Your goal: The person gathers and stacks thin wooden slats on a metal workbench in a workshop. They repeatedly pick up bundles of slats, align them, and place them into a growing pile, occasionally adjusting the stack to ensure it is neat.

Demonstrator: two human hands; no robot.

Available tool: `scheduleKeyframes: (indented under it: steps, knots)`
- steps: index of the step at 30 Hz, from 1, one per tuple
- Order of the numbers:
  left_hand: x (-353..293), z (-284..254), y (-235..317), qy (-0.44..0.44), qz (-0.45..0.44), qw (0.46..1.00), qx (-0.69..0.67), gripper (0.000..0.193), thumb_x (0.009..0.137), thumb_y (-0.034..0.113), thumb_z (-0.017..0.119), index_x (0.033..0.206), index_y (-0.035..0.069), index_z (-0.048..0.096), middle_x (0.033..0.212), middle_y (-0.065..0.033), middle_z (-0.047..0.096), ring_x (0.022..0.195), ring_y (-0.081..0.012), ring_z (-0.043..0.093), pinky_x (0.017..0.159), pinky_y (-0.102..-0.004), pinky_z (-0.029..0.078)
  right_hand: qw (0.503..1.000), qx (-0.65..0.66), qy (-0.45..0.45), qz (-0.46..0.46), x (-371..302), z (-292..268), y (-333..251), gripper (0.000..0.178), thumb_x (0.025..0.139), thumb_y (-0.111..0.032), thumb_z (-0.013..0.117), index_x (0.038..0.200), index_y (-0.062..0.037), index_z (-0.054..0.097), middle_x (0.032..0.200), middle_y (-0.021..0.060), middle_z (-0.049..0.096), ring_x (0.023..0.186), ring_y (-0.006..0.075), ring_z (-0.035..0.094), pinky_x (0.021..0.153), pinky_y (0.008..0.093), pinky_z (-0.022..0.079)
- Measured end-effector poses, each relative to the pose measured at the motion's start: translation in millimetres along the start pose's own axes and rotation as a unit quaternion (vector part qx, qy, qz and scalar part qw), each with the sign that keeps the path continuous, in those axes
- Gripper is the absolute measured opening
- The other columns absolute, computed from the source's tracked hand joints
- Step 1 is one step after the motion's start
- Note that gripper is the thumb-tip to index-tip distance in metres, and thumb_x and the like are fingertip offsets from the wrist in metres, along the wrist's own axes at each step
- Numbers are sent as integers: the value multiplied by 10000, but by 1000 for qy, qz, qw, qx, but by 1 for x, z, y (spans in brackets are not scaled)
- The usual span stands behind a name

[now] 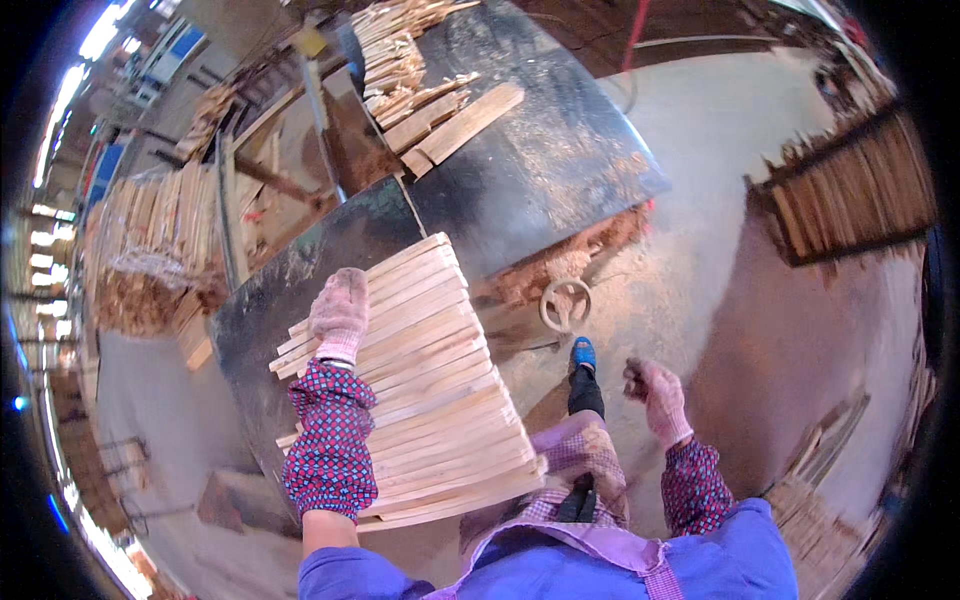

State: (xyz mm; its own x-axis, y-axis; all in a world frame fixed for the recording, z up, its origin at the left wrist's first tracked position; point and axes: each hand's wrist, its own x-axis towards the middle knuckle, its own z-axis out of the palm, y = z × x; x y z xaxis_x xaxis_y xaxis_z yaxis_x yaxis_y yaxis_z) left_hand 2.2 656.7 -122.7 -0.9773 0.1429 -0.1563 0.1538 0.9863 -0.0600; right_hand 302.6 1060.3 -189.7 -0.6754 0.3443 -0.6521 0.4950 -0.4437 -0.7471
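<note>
A row of pale wooden slats lies side by side on the dark metal table, their near right ends almost even. My left hand, in a pinkish knitted glove, rests on the slats near their far left ends, fingers stretched forward and close together. Off to the right, over the floor, hangs my right hand, also gloved and dirty at the fingers. Its fingers are curled in, and nothing shows in them. Patterned sleeve covers wrap both forearms.
Beyond the slats a dark tabletop carries loose wood strips and short boards. Below its edge sits a handwheel among sawdust. Stacked wood stands at the right, more bundled wood at the left.
</note>
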Motion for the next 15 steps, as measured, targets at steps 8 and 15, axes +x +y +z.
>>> scheduleKeyframes:
  steps: [8, 15]
  knots:
    - [21, -6, 9, -136, 69, 985, 83, 485, 988, 260, 317, 1466, 173, 326, 1530, -112, 311, 1392, -285, 329, 1131, -379, 309, 944, -243, -222, 5, -209, 92, 55, 378, 962, -333, 507, 1063, -19, 692, 933, 60, 696, 776, 129, 637, 721, 269, 522]
    - [39, 49, -17, 71, 121, 990, 16, 498, 998, 472, 289, 1222, 112, 552, 1261, -158, 568, 1181, -266, 556, 949, -410, 474, 918, -363, -149, -66, -219, 180, 136, 473, 938, -460, 461, 1005, -53, 692, 952, 204, 681, 907, 336, 649, 816, 388, 498]
